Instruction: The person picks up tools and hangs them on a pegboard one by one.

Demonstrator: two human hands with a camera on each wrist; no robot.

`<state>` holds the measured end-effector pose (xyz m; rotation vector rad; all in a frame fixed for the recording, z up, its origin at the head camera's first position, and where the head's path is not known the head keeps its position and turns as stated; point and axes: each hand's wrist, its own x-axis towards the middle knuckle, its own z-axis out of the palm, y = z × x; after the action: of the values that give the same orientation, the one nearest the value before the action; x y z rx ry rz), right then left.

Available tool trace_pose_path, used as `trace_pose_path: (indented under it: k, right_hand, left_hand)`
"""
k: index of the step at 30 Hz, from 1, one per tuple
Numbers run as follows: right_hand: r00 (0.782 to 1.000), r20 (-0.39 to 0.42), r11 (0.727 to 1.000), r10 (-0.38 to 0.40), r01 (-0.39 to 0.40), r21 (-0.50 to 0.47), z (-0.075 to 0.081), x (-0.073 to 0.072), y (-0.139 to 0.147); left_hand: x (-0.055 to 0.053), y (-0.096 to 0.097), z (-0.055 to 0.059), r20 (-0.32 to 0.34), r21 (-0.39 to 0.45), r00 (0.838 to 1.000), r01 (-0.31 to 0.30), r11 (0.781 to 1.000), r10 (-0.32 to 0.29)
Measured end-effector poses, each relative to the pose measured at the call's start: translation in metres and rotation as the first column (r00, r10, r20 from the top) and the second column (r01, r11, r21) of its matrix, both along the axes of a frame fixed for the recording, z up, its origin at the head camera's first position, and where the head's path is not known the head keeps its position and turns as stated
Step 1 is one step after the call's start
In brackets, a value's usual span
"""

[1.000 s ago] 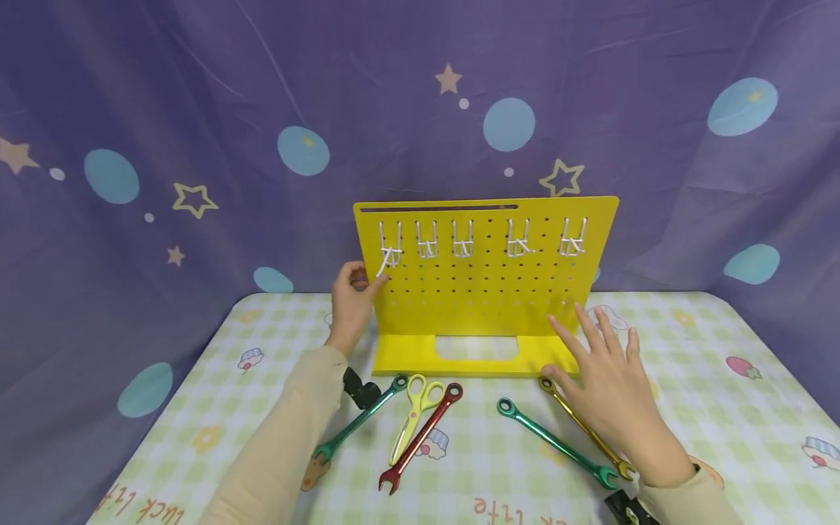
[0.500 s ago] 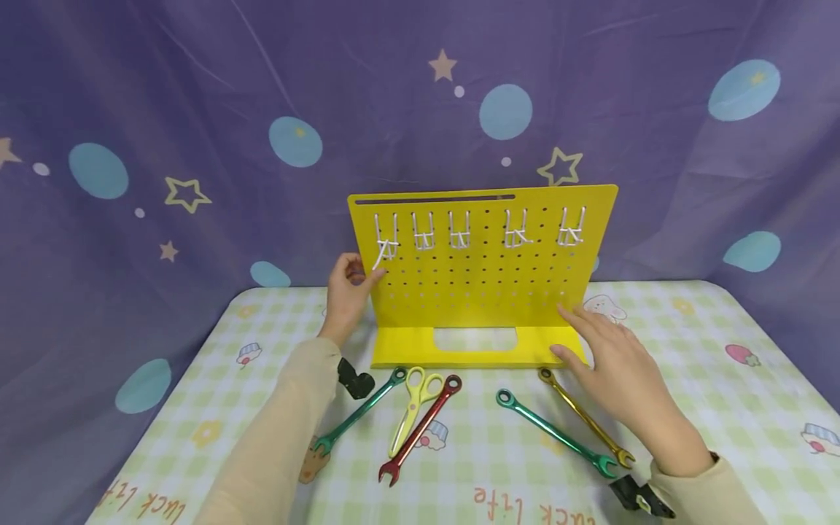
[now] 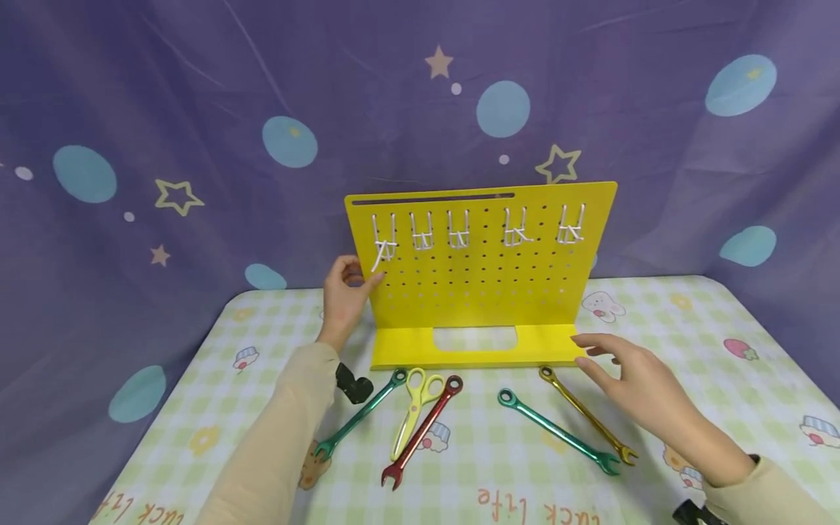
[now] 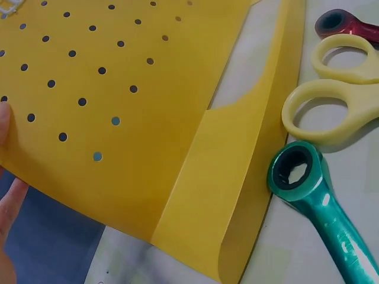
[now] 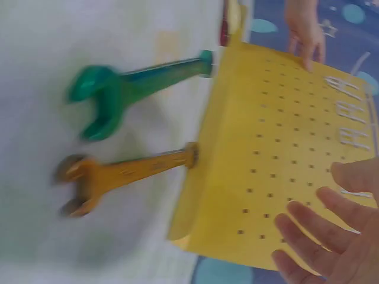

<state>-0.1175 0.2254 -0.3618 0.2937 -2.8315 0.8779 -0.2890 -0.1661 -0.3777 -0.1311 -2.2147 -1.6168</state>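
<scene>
A yellow pegboard (image 3: 479, 281) stands upright on its foot, with several white wire hooks (image 3: 458, 232) along its upper part. My left hand (image 3: 343, 299) pinches the board's left edge, thumb on the front face and fingers behind it. Off the board's lower right corner, my right hand (image 3: 639, 379) hovers with loosely bent fingers and holds nothing. Nearest to it lies a gold wrench (image 3: 587, 415), beside a green wrench (image 3: 558, 432). In front of the board's left half are another green wrench (image 3: 361, 414), yellow scissors (image 3: 415, 408) and a red wrench (image 3: 423, 432).
A pale green checked cloth (image 3: 216, 415) with printed figures covers the table. Behind it hangs a purple curtain (image 3: 367, 87) with stars and blue ovals. A black wrist strap piece (image 3: 354, 384) shows by the left sleeve.
My right hand has drawn back from in front of the board's lower right, moving right, and its spread fingers have relaxed. My left hand stays on the board's edge.
</scene>
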Motion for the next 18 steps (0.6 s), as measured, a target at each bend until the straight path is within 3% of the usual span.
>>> trace_pose_path:
  k: [8, 18]
  right_hand:
    - [0.999, 0.038, 0.996, 0.013, -0.01, -0.087, -0.015, 0.001, 0.011]
    - [0.995, 0.088, 0.998, 0.048, -0.045, -0.041, -0.044, 0.0, 0.021]
  left_hand:
    - [0.001, 0.0, 0.0, -0.053, -0.003, 0.998, 0.026, 1.0, -0.026]
    - [0.002, 0.002, -0.003, -0.049, -0.015, 0.999, 0.0, 1.0, -0.001]
